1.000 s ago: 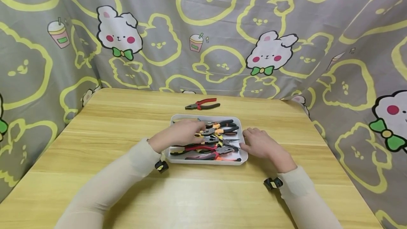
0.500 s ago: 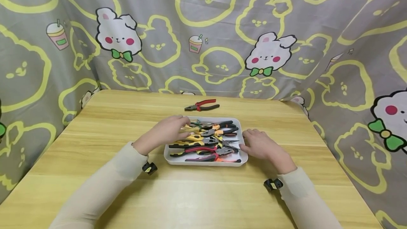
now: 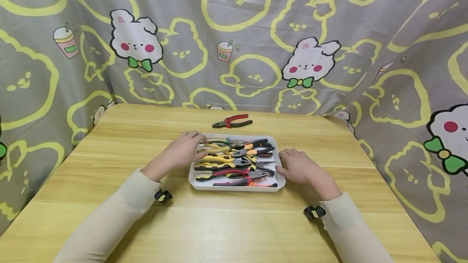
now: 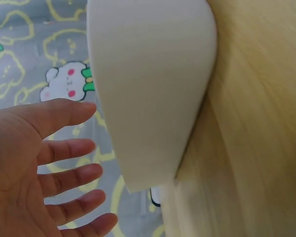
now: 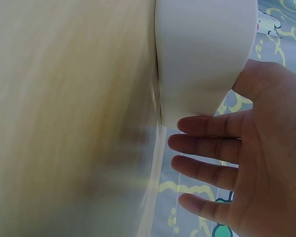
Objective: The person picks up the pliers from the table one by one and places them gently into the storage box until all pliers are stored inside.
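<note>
A white tray point(image 3: 234, 188) sits mid-table with several pliers lying across one another in it. Their handles are yellow and black, red point(image 3: 230, 171), orange and black, and green. At the tray's left end is my left hand point(image 3: 179, 151), fingers spread and holding nothing; its thumb tip comes close to the rim. The left wrist view has this hand point(image 4: 19, 163) beside the tray's outer wall point(image 4: 148, 89). My right hand point(image 3: 301, 165) is at the right end. In the right wrist view its fingers point(image 5: 207, 150) are fairly straight, by the wall's corner; the thumb tip is hidden behind the tray.
Another pair of pliers point(image 3: 228, 122), with one red and one black handle, lies on the wooden table point(image 3: 234, 226) behind the tray. A patterned grey curtain point(image 3: 252, 19) hangs around the table's back and sides.
My left hand has moved left from over the pliers to the tray's left end, uncovering the yellow and green handles. My right hand has stayed at the right end.
</note>
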`<state>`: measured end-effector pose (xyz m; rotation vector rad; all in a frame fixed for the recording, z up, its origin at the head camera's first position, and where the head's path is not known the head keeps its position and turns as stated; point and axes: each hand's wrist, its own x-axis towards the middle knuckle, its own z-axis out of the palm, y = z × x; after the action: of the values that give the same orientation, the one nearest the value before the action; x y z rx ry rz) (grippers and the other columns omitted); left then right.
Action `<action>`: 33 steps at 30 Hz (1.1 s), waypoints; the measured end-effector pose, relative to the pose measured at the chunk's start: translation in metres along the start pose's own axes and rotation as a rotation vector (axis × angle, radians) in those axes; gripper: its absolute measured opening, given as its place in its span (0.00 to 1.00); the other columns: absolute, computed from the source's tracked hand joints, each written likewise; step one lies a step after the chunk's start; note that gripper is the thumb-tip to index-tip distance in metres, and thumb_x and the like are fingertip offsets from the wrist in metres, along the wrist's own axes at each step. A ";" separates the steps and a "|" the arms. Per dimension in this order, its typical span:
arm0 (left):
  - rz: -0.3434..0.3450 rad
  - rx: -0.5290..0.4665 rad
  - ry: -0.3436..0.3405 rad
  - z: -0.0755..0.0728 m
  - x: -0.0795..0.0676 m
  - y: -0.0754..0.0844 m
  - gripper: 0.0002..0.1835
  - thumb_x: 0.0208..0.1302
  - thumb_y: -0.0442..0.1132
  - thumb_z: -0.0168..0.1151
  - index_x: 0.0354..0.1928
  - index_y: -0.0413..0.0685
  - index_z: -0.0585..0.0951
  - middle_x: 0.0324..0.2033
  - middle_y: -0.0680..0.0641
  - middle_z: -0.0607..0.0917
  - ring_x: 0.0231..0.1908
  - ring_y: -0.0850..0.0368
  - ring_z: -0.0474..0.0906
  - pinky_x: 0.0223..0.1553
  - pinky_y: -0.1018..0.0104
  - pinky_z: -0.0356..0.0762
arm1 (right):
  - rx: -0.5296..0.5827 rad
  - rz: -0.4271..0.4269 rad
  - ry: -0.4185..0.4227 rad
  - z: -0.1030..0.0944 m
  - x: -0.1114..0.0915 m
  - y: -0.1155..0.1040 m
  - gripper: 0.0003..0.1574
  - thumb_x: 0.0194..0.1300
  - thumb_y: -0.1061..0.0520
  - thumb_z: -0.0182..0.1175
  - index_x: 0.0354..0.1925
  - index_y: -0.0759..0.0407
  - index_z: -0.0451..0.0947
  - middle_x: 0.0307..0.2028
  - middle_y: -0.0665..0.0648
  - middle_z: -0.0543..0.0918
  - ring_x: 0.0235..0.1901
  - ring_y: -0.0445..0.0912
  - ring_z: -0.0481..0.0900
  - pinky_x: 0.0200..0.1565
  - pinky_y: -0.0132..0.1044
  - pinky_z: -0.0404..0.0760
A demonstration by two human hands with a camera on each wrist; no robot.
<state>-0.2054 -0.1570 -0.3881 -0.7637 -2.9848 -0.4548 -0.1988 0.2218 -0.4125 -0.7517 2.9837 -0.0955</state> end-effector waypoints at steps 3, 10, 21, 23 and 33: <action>-0.028 -0.016 -0.004 0.002 -0.002 -0.006 0.25 0.65 0.49 0.64 0.60 0.44 0.76 0.57 0.42 0.76 0.58 0.40 0.70 0.58 0.44 0.70 | 0.000 -0.003 0.003 0.000 0.001 0.000 0.24 0.66 0.44 0.58 0.49 0.61 0.75 0.41 0.56 0.78 0.44 0.55 0.76 0.46 0.55 0.74; -0.050 -0.032 -0.016 0.006 -0.008 -0.019 0.28 0.65 0.50 0.64 0.63 0.43 0.74 0.59 0.40 0.74 0.59 0.37 0.69 0.58 0.42 0.69 | 0.001 -0.019 0.008 -0.001 0.001 0.000 0.23 0.66 0.44 0.58 0.49 0.61 0.75 0.41 0.56 0.78 0.44 0.55 0.76 0.46 0.56 0.74; -0.079 -0.021 -0.017 0.010 -0.011 -0.029 0.30 0.65 0.53 0.64 0.62 0.42 0.73 0.59 0.39 0.75 0.57 0.36 0.70 0.57 0.42 0.70 | -0.015 -0.033 0.014 -0.005 0.001 0.000 0.24 0.65 0.44 0.60 0.48 0.61 0.76 0.41 0.57 0.78 0.45 0.56 0.76 0.45 0.56 0.75; -0.088 -0.022 -0.021 0.010 -0.011 -0.031 0.31 0.65 0.54 0.64 0.61 0.40 0.73 0.58 0.38 0.75 0.57 0.36 0.70 0.57 0.41 0.70 | -0.019 -0.031 0.012 -0.005 0.001 0.000 0.24 0.65 0.44 0.60 0.48 0.61 0.76 0.42 0.57 0.79 0.45 0.56 0.76 0.45 0.56 0.75; -0.081 0.020 -0.081 0.014 -0.012 -0.032 0.32 0.66 0.58 0.60 0.59 0.37 0.76 0.57 0.38 0.76 0.56 0.37 0.71 0.58 0.43 0.70 | -0.024 -0.036 0.007 -0.006 0.002 -0.002 0.25 0.64 0.43 0.62 0.47 0.62 0.77 0.41 0.58 0.79 0.44 0.57 0.77 0.44 0.57 0.75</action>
<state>-0.2090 -0.1856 -0.4113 -0.6774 -3.1001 -0.4066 -0.2002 0.2192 -0.4066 -0.8094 2.9840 -0.0652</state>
